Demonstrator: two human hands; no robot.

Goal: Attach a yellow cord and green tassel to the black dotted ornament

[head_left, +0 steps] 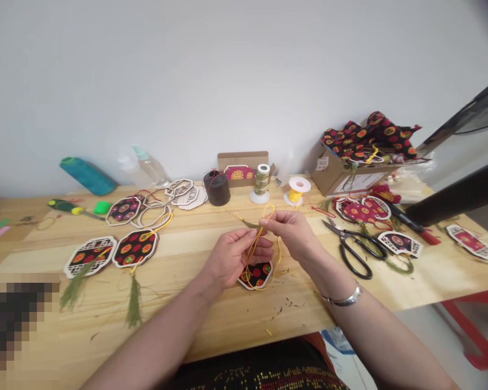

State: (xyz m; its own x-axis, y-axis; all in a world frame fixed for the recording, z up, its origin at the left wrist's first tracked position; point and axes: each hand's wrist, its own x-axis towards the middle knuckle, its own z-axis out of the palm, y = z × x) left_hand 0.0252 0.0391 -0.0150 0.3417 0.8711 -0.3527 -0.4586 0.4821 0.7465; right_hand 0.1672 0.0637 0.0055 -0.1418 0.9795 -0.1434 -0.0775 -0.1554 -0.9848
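The left hand [230, 257] and the right hand [291, 232], loosely curled, pinched the yellow cord [260, 234]. The cardboard box [332, 177] contained patterned fabric [360, 132], which rose above its rim.

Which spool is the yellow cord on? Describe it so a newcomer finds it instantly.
At the back right of the wooden table, find the cardboard box heaped with patterned fabric. Just left of it sits the white spool of yellow cord. Its bright yellow winding sets it apart from the dull green thread spool to its left.
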